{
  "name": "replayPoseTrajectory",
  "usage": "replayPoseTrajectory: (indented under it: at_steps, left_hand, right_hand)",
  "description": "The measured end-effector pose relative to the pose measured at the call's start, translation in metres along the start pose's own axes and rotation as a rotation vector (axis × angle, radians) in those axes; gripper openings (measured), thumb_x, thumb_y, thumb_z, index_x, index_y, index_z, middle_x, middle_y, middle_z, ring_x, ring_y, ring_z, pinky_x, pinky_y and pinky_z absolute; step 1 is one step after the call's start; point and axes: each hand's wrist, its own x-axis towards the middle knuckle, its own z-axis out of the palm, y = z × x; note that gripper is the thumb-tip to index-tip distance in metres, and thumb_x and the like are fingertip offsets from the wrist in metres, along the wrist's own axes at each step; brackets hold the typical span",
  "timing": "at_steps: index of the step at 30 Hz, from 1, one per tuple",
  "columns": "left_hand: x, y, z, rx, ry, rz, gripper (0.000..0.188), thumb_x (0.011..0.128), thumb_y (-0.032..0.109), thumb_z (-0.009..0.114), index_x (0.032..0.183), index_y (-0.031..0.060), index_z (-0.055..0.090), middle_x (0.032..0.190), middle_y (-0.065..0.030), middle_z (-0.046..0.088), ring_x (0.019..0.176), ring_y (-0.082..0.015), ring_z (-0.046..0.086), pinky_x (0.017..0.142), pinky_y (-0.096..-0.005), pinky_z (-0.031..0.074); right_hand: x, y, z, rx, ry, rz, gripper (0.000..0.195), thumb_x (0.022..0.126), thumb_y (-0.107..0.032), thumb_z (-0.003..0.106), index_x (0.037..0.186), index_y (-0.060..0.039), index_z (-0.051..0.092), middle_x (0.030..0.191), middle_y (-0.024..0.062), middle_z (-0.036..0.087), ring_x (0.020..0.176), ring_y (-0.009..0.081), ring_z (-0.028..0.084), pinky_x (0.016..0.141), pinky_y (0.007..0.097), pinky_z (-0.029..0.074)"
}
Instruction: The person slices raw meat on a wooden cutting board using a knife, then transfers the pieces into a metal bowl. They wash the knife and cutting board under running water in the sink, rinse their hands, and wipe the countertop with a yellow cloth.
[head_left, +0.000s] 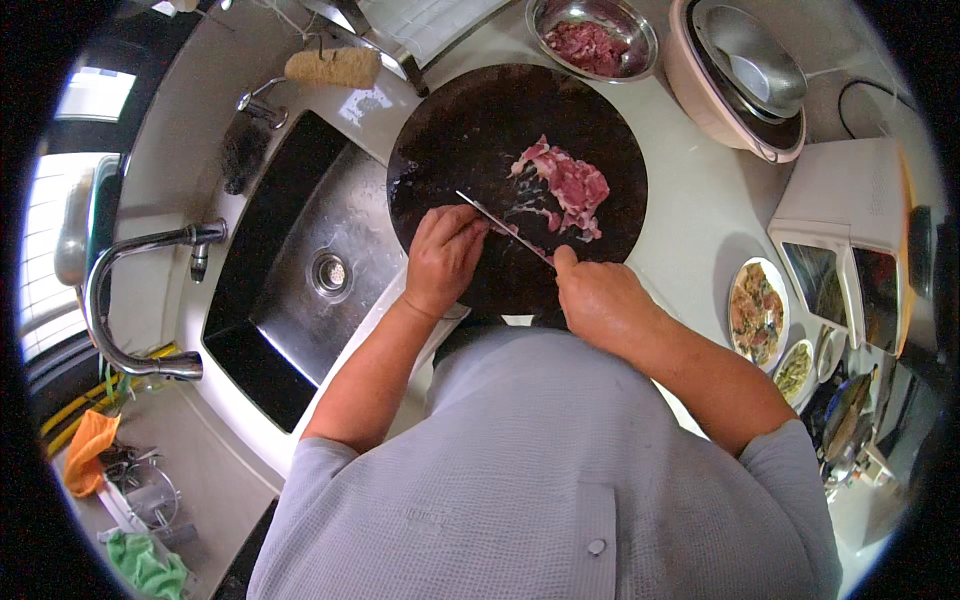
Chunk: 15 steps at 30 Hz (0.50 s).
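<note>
Over the near half of a round dark chopping board (442, 135), my right hand (600, 296) grips a kitchen knife (517, 238) by its handle, which the fingers hide. The blade slants up and left, its edge down toward the board. My left hand (448, 251) is bunched beside the blade, its fingertips pinching a small strip of raw meat that is mostly hidden. A larger slab of raw red meat (574, 184) with pale fat lies flat beyond the knife, touched by neither hand. Thin whitish scraps trail to its left.
A steel bowl (645, 46) of cut meat stands behind the board. Left is a sink (360, 202) with a curved faucet (101, 277). Nested basins (694, 97) occupy the back right. Plates of food (784, 315) sit at right, beside a white box-like appliance (814, 195).
</note>
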Motion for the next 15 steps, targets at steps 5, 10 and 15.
replayPoseTrajectory:
  at_steps: [5,10,15]
  left_hand:
    - [-0.004,0.0,0.004,-0.025,0.004,-0.06,0.023,0.08,-0.003,0.083,0.102,0.0018,0.078,0.113,-0.0099,0.075,0.103,-0.0317,0.071,0.089,-0.0402,0.059]
    - [0.003,0.0,0.003,-0.027,0.009,-0.038,0.022,0.078,-0.004,0.083,0.099,0.0025,0.078,0.111,-0.0094,0.075,0.102,-0.0314,0.071,0.089,-0.0402,0.06]
    - [0.001,-0.002,0.007,0.003,0.025,-0.049,0.021,0.078,-0.004,0.083,0.097,0.003,0.078,0.108,-0.0094,0.074,0.102,-0.0312,0.07,0.088,-0.0399,0.06]
  right_hand:
    - [0.01,-0.003,0.005,0.056,-0.048,0.021,0.019,0.099,-0.008,0.061,0.111,0.0052,0.053,0.081,0.0292,0.073,0.077,0.049,0.075,0.07,0.0614,0.058]
    - [0.077,-0.028,0.009,0.081,0.126,-0.03,0.02,0.095,-0.003,0.06,0.112,0.0053,0.053,0.086,0.0317,0.075,0.084,0.0515,0.076,0.074,0.0622,0.059]
    - [0.066,-0.023,0.009,0.12,0.116,-0.013,0.024,0.092,-0.003,0.061,0.114,0.0045,0.054,0.09,0.0343,0.075,0.088,0.0528,0.076,0.079,0.0632,0.059]
